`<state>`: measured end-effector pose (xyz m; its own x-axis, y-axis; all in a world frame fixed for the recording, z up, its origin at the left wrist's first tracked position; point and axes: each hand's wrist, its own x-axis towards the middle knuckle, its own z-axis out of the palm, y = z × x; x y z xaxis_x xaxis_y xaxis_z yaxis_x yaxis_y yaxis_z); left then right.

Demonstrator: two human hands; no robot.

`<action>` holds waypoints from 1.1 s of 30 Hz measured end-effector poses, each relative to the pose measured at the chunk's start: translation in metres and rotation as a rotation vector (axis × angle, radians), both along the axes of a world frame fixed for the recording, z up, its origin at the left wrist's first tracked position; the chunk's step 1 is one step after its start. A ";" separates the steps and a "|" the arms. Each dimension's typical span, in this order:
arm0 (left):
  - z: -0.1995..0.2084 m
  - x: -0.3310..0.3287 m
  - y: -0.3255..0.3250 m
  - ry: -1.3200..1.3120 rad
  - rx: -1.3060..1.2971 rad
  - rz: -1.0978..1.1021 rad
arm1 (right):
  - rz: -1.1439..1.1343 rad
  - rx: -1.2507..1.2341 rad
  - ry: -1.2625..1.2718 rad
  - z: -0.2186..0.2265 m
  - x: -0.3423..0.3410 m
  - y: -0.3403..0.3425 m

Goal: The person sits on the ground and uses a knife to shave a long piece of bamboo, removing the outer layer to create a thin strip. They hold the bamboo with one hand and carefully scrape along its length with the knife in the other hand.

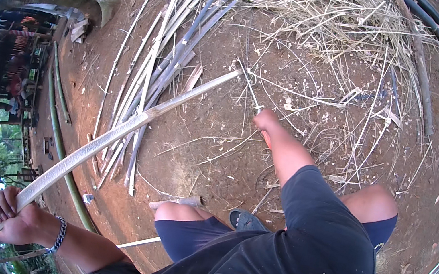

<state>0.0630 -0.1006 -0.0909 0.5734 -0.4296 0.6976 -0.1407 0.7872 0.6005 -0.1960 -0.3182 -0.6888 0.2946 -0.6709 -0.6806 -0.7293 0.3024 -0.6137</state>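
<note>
My left hand (pixel 15 219), a chain bracelet on its wrist, is closed around the near end of a long pale split bamboo strip (pixel 109 136). The strip slants up and away to the middle of the view. My right hand (pixel 266 123) grips a knife with an orange handle; its narrow blade (pixel 250 88) points away from me. Near its tip the blade crosses the strip's far end, seemingly touching it. A bit of the handle shows below the fist.
Long bamboo strips (pixel 153 62) lie in a bundle ahead on the left. A heap of thin shavings (pixel 332 16) covers the ground farther off. Green bamboo poles (pixel 60 136) and a thatched hut (pixel 10 67) stand left. A sandal (pixel 246 221) shows by my knees.
</note>
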 end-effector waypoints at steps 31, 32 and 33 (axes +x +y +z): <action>-0.026 -0.029 0.028 -0.044 -0.146 -0.192 | 0.344 -0.545 -0.556 0.379 0.017 0.136; -0.027 -0.032 0.029 -0.027 -0.150 -0.162 | 0.341 -0.568 -0.591 0.384 0.023 0.140; -0.028 -0.036 0.029 -0.011 -0.154 -0.132 | 0.336 -0.591 -0.625 0.387 0.028 0.143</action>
